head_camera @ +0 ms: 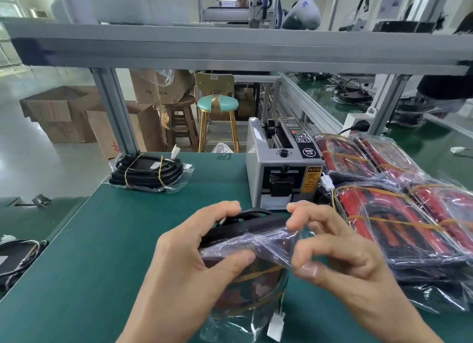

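Film of the clear bag is pinched by our right hand; our left hand grips the bagged black part above the desk, near the tape dispenser.

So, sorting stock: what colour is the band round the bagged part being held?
Yellow-gold band on the bagged part; head view.

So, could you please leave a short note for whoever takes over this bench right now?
Left hand grips the black part, partly inside its clear bag; right hand pinches the bag's loose flap.
Tape dispenser stands just behind on the green mat; bagged red-and-black parts are stacked at right, one bagged bundle far left.
Done: part mostly bagged.
Left: probably fold the flap, tape it, add it to a stack.
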Demonstrator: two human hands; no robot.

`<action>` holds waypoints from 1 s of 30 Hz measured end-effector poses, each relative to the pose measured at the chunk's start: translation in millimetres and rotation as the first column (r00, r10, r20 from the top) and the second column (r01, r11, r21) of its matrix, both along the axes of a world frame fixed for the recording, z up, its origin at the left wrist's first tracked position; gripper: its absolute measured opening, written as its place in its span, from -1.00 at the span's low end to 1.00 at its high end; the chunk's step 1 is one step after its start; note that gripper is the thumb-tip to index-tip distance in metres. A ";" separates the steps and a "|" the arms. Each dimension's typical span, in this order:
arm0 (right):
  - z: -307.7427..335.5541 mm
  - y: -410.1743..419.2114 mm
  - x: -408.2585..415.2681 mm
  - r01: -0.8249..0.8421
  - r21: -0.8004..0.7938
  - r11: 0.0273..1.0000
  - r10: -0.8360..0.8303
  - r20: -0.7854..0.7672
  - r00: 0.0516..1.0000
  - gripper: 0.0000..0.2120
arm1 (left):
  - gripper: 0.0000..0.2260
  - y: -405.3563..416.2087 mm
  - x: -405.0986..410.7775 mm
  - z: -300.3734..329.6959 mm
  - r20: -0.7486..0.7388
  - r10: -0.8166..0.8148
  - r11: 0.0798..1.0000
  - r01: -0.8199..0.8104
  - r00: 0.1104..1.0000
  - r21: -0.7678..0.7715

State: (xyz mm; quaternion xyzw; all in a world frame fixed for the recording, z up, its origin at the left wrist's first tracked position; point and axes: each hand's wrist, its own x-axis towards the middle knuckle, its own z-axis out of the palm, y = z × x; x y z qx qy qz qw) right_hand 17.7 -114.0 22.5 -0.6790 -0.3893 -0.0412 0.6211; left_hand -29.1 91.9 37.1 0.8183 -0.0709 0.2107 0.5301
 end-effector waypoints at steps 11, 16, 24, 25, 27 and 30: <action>8.1 -11.5 -8.7 0.101 -0.237 0.966 -0.055 0.194 0.980 -0.94 | -0.81 -11.0 -8.2 -5.6 0.212 0.007 0.999 -0.016 0.977 0.042; 26.8 11.1 -15.4 0.456 -0.337 0.824 -0.147 0.650 0.745 -0.58 | -0.83 -11.0 -5.6 -3.9 0.227 -0.018 0.998 0.003 0.974 0.068; 29.9 21.5 -9.1 0.510 -0.271 0.817 -0.152 0.751 0.643 -0.75 | -0.80 -12.2 -4.8 -2.9 0.229 -0.002 0.993 -0.025 0.973 0.113; 28.3 19.0 -9.3 0.494 -0.289 0.820 -0.151 0.723 0.674 -0.76 | -0.79 -9.4 -4.1 -2.6 0.217 0.009 0.994 -0.034 0.976 0.108; 25.9 15.5 -8.8 0.485 -0.329 0.810 -0.137 0.697 0.703 -0.74 | -0.78 -4.9 -3.1 -1.6 0.189 0.003 0.994 -0.023 0.982 0.104; 27.7 15.8 -5.0 0.507 -0.352 0.787 -0.105 0.733 0.672 -0.81 | -0.78 -4.2 -3.4 -0.6 0.162 -0.051 0.990 0.029 0.986 0.138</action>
